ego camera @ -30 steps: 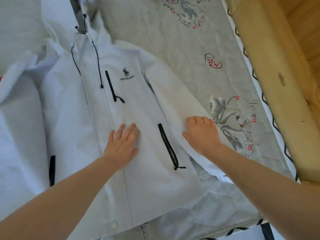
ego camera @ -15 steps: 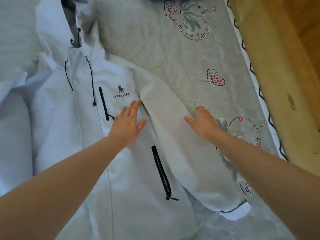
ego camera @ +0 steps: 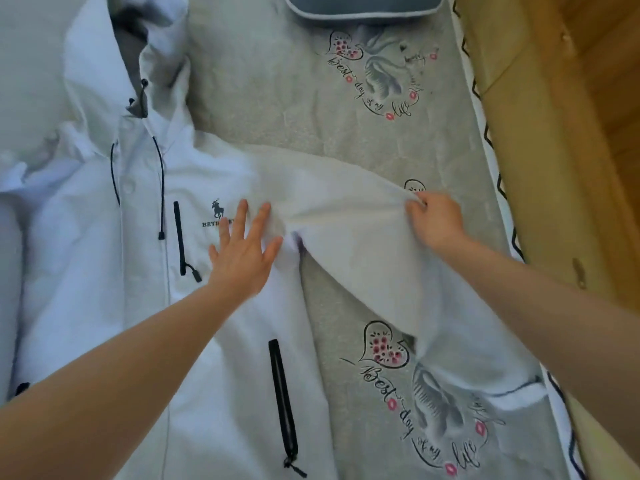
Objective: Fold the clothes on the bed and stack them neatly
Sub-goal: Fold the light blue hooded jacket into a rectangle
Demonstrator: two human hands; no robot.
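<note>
We've got the white jacket (ego camera: 114,306) spread front-up on the bed (ego camera: 277,98), covering its left half, hood (ego camera: 104,57) pointing away from us toward the top. Our left hand (ego camera: 244,251) lies flat on the chest, fingers straight and fanned wide, pressing just beside the dark logo (ego camera: 217,211) and partly covering its lettering. Our right hand (ego camera: 434,220) pinches the upper edge of the sleeve (ego camera: 346,220), fingers curled into the fabric, and the cloth is lifted and drawn taut between the two hands. Below that grip the sleeve hangs down to the cuff (ego camera: 519,393), which rests on the grey sheet near the bed's right edge. Two black pocket zips show: the chest one (ego camera: 179,237) left of the logo, the lower one (ego camera: 282,400) closed, its puller at the bottom. Nothing visible tells us what those pockets hold. A grey pillow (ego camera: 363,6) sits at the head of the bed, and wooden boarding (ego camera: 554,168) runs along the right.
</note>
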